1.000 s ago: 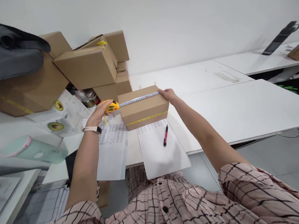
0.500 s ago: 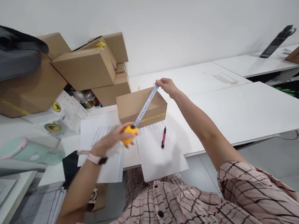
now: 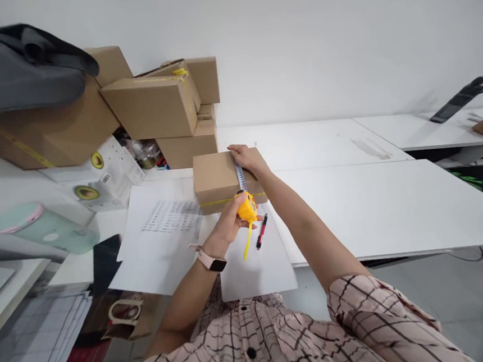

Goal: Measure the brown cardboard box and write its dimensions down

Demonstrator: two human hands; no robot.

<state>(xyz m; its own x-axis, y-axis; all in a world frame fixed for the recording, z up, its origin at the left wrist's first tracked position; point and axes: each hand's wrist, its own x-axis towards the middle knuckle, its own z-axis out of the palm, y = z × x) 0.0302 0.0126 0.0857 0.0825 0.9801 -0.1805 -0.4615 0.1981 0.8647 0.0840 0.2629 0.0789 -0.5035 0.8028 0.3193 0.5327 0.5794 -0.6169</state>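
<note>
Head view. Left hand [image 3: 230, 221] curled round a yellow tape measure [image 3: 247, 206], thumb along its upper side, fingers wrapped beneath. Case sits at the near edge of a small cardboard box [image 3: 213, 178]; yellow wrist strap [image 3: 247, 243] dangles toward the wearer. Pale smartwatch [image 3: 212, 260], dark screen, on left wrist.

Metal blade [image 3: 241, 177] drawn out, lying across the box top from near edge toward far edge, passing under the right hand [image 3: 246, 159]. Right hand rests on the box top, fingers reaching the far edge; blade end hidden under it, so cannot tell whether fingertips pinch it or only press it down.

Box closed, on the white table [image 3: 353, 205], yellow tape along its near face. Printed sheet [image 3: 258, 278] just in front, overhanging the table edge; red-and-black pen [image 3: 262, 233] lies slantwise on it, near the left hand. More printed papers [image 3: 170, 215] spread left of the box, overlapping.

Far left: stacked cartons [image 3: 146, 107], dark grey bag [image 3: 25, 76] on top of one; white avocado-print carton [image 3: 102, 182] below; mint-green tumbler [image 3: 51, 228] tilted in view. Far right: black bottle [image 3: 458, 100], also appearing tilted, well apart from the hands.
</note>
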